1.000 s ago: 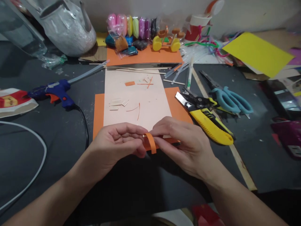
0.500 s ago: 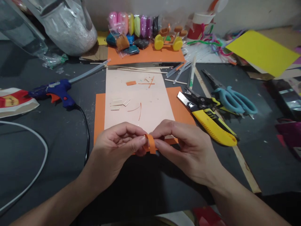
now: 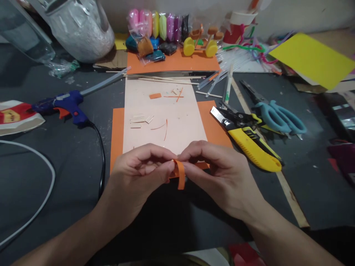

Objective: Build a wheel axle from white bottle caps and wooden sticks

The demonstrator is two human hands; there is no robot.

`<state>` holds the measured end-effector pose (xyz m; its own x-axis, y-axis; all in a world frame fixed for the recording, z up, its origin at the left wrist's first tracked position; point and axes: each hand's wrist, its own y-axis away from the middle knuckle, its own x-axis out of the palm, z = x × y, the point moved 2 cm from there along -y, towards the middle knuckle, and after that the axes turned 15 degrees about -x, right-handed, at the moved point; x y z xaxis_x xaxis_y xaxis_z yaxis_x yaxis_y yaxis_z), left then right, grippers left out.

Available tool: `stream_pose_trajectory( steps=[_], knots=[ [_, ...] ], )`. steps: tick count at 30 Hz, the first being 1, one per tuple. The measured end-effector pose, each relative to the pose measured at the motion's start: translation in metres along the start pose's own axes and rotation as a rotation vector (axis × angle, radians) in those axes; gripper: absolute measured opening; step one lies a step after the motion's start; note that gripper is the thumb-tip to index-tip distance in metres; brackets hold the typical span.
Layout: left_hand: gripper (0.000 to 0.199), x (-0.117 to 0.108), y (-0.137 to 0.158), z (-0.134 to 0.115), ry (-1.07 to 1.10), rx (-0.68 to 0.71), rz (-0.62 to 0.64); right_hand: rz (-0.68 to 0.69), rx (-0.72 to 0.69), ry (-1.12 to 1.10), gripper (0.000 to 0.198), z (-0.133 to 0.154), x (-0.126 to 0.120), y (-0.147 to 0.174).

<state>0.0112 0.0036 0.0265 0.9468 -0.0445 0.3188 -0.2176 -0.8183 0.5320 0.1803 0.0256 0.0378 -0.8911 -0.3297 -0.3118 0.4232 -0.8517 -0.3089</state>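
Between my two hands is a narrow orange paper strip (image 3: 181,178), bent over at the top with its free end hanging down toward me. My left hand (image 3: 142,177) pinches the strip's upper end between thumb and fingers. From the other side, my right hand (image 3: 219,177) holds it with thumb and forefinger. The fingertips hide part of the strip. Beneath and beyond the hands lies a pale sheet (image 3: 163,107) on orange paper (image 3: 118,129). On the sheet are several short cut sticks (image 3: 137,120), thin orange slivers (image 3: 166,129) and a small orange rectangle (image 3: 155,96).
To the left lies a blue glue gun (image 3: 69,103) with its cord. A yellow utility knife (image 3: 249,146), pliers (image 3: 238,118) and blue-handled scissors (image 3: 283,116) lie to the right. Clay packets (image 3: 158,27), a metal pitcher (image 3: 80,33) and a paper cup (image 3: 238,27) stand at the back.
More of the orange strip's free end now hangs below my fingers, and the strip has shifted slightly right. Both hands keep their pinch; the view has shifted a little.
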Motion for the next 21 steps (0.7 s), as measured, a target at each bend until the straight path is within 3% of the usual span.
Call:
stream_pose_trajectory(
  steps=[7, 14, 21],
  knots=[
    [0.01, 0.0, 0.0053, -0.0031, -0.286, 0.21, -0.1, -0.011, 0.163, -0.161, 0.01, -0.0006, -0.0005, 0.0],
    [0.011, 0.0032, 0.0057, -0.0037, -0.13, 0.042, -0.083, -0.029, 0.183, -0.282, 0.01, 0.002, -0.0006, -0.0012],
    [0.012, 0.0027, 0.0064, -0.0042, -0.154, 0.045, -0.074, -0.026, 0.184, -0.293, 0.034, 0.0012, -0.0009, 0.0]
  ],
)
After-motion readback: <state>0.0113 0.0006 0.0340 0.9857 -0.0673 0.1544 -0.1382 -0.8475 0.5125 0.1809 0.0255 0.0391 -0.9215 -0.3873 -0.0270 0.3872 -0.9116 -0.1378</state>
